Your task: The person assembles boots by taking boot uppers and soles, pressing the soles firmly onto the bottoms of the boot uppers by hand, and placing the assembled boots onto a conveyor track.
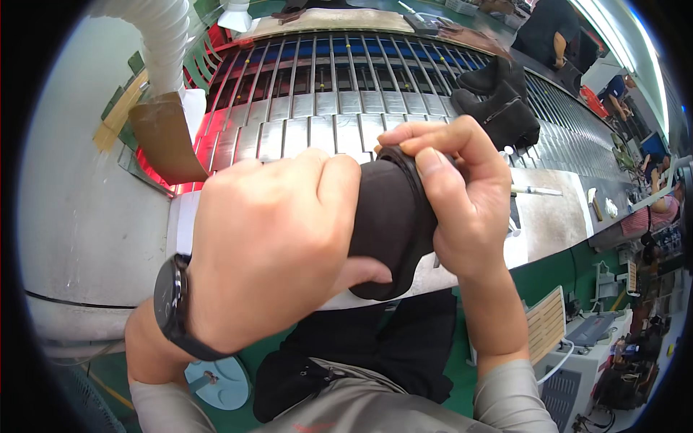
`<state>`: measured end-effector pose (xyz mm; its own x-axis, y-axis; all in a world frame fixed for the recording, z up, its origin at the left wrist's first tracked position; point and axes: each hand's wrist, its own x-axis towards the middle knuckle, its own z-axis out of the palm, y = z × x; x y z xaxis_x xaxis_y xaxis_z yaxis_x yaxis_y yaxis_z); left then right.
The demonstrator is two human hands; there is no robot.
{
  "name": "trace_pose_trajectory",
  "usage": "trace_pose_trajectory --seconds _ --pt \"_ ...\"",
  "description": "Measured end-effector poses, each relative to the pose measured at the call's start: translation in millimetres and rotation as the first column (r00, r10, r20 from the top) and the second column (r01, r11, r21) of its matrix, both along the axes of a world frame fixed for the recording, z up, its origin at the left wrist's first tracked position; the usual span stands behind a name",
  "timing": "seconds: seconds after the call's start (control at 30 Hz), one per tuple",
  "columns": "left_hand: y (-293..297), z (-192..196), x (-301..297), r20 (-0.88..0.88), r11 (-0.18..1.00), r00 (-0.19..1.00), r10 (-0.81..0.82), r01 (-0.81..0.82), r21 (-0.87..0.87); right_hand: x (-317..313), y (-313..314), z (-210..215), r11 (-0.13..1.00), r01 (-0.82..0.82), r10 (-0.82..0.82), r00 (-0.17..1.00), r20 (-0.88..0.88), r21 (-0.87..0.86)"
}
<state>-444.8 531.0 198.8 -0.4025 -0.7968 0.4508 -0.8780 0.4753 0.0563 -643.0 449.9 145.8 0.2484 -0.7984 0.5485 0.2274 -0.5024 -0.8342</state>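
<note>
1. The right hand [462,195] pinches the top rim of a dark boot [393,224], thumb and forefinger closed on the edge; the left hand [274,245] wraps the soft shaft from the side, fingers curled tight around it, thumb underneath.
2. The boot is held in the air above the near edge of the conveyor [339,115], not resting on it.
3. To work that rim well, I judge the left hand should brace the shaft firmly while the right moves along the edge in short pinches; pulling hard could stretch the pliant material.
4. The boot looks matte and suede-like, its rim a darker, smoother band; a black watch [177,303] sits on the left wrist.
5. The conveyor is made of shiny metal slats; two more dark boots [498,101] stand toward its far right edge; a ribbed white hose [162,36] hangs at the far left corner.
</note>
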Motion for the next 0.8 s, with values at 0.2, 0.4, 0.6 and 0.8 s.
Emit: trace_pose_trajectory --seconds 0.2,0.4,0.6,0.8 --pt "21.6 0.2 -16.8 0.065 0.991 0.996 -0.057 0.064 -0.121 -26.4 23.4 -2.4 0.99 0.01 -0.016 0.999 -0.046 -0.137" --pt "37.6 5.7 -28.5 0.106 0.987 0.99 -0.096 0.108 -0.117 -43.2 42.4 -1.2 0.986 0.002 -0.011 0.999 -0.053 -0.169" --pt "46.5 3.6 -36.1 0.161 0.977 0.98 -0.117 0.143 -0.156 -58.9 49.1 -2.5 0.965 -0.045 0.019 0.994 -0.104 -0.258" --pt "56.3 6.9 -36.6 0.192 0.955 0.964 -0.182 0.22 -0.201 -62.5 74.1 -6.1 0.938 -0.005 -0.04 0.992 -0.121 -0.347"
